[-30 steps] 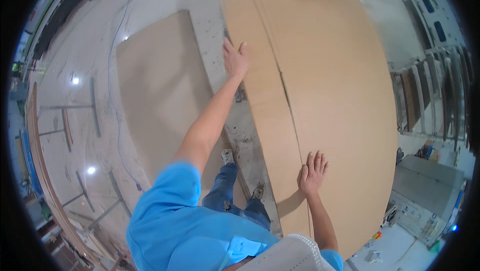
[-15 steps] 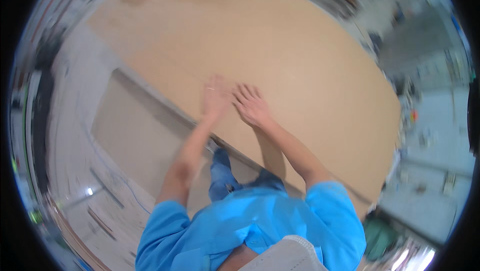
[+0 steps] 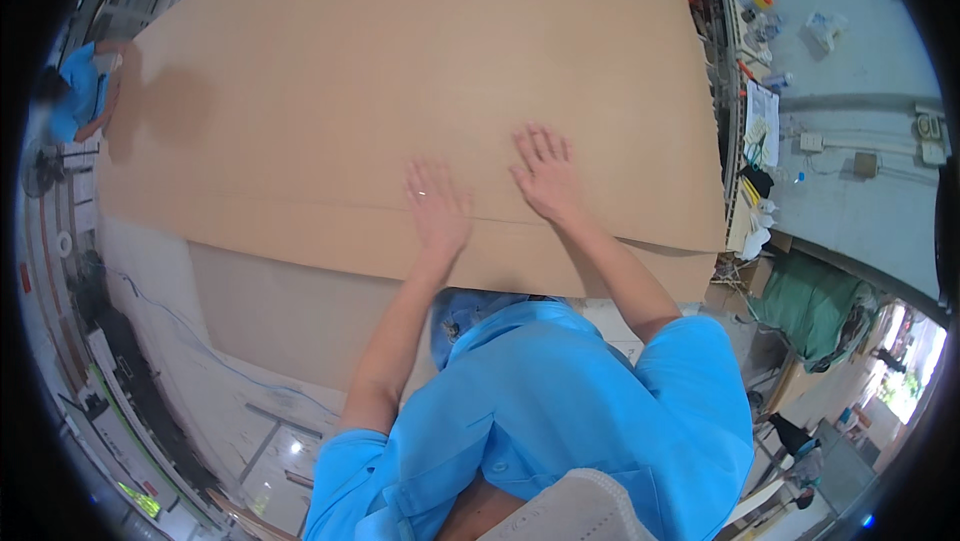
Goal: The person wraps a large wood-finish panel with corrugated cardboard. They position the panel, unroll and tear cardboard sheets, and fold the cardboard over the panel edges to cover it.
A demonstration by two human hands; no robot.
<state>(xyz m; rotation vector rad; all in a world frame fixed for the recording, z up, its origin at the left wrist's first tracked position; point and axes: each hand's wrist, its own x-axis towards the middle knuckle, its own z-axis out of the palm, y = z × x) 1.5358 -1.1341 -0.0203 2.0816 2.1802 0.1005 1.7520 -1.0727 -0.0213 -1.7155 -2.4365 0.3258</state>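
Observation:
A very large brown cardboard sheet [image 3: 350,81] spreads out flat in front of me. A crease or seam runs along it near its front edge, and at the front right a narrow strip [image 3: 670,266] of brown board shows beneath a slightly raised edge. My left hand [image 3: 437,209] lies flat across that line, fingers spread and a little blurred, a ring on one finger. Farther forward and to the right, my right hand [image 3: 548,176] rests palm down on the sheet with its fingers apart. Neither hand holds anything.
At the far left a co-worker in blue [image 3: 75,91] has both hands by the sheet's end. A cluttered ledge [image 3: 750,141] with papers and tools runs along the right side. A green cloth-covered bundle [image 3: 815,306] stands at the right; a blue cable [image 3: 190,321] trails across the floor.
My view has turned, so the sheet's front edge runs more nearly level and the co-worker shows more fully. My hands, close together before, are now apart, the right one farther right.

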